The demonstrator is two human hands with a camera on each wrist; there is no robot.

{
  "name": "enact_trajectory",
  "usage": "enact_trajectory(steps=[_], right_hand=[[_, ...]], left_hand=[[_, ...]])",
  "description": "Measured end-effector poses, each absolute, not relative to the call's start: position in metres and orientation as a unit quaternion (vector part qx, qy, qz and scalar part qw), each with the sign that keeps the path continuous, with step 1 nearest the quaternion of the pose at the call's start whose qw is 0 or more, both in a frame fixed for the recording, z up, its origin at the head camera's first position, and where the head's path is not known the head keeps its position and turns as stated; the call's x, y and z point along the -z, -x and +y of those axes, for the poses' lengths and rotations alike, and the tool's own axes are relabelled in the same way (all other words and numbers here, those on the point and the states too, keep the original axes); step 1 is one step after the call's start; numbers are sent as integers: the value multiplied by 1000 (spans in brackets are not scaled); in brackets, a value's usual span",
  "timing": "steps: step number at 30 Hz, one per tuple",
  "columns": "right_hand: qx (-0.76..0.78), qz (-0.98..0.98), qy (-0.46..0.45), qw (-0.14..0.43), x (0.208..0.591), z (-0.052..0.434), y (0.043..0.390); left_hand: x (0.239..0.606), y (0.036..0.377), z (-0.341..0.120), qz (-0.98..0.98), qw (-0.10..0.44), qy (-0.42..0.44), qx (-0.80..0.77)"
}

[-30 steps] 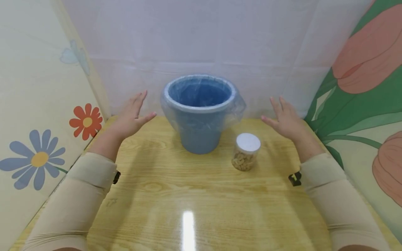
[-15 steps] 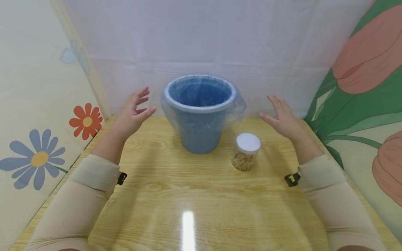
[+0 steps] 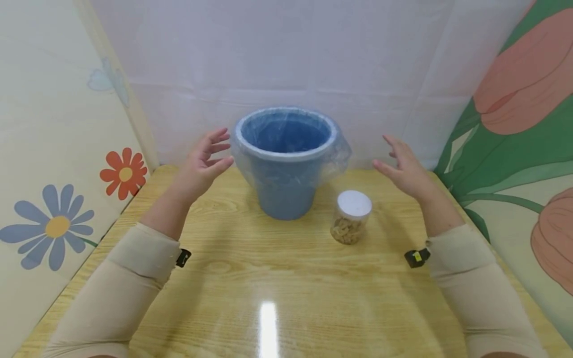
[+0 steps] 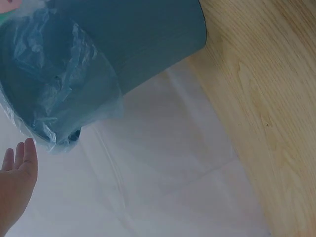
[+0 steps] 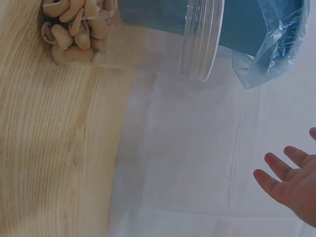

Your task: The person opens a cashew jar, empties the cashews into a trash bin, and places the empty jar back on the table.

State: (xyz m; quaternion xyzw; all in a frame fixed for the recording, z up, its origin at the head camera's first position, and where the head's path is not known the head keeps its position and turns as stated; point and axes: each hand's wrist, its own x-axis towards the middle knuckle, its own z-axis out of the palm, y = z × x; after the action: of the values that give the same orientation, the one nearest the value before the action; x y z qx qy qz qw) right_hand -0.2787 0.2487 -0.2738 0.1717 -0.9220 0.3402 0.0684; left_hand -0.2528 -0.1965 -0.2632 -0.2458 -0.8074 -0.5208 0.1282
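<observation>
Blue bin (image 3: 286,194): left grip (image 3: 200,167) and right grip (image 3: 406,174) are raised, thumbs inward, fingers relaxed and parted from thumbs, holding nothing; bin stands between them, nearer the left.

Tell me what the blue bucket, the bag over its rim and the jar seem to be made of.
The bucket: probably plastic, opaque and evenly smooth. The bag: thin, glossy plastic film, see-through with crinkled highlights. The jar: clear and smooth, since the nuts show through its wall; likely plastic, though glass can't be ruled out.
</observation>
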Motion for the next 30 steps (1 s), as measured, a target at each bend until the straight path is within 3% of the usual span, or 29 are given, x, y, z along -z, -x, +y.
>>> enact_trajectory(steps=[30], right_hand=[[-449,-875,-182,0,293,257,266]], left_hand=[[291,240,-137,-727,23,375,575]])
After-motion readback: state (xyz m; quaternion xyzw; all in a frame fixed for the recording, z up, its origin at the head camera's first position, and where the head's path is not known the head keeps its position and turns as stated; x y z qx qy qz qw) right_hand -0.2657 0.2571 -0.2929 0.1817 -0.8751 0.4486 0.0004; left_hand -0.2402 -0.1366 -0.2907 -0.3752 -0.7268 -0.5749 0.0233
